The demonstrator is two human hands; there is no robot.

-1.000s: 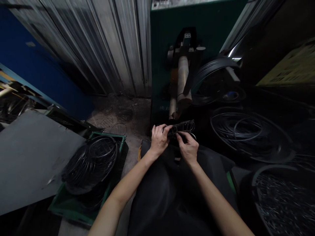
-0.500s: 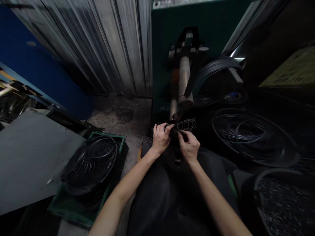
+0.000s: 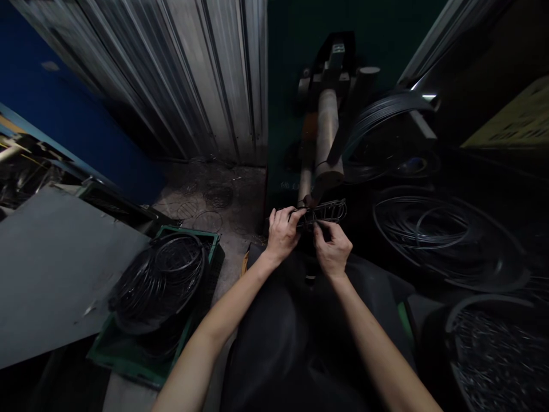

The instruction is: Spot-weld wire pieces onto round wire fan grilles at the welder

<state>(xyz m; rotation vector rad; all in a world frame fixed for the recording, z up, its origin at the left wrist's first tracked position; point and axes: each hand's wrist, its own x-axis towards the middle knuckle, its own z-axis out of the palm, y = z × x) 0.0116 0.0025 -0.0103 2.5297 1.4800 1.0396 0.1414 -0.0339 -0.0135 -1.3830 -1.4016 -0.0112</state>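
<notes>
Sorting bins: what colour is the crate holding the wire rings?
Green crate, head view.

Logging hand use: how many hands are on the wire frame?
2. Left hand grips the wire frame at its left end; right hand pinches its underside near the middle. No other hands in view.

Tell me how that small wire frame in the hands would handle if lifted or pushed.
The wire frame is probably light: it is open bent wire, mostly gaps. It looks fairly stiff, keeping its shape between the left hand and right hand, though thin wire may flex. Its rounded loops might let it rock or snag on loose wire.
</notes>
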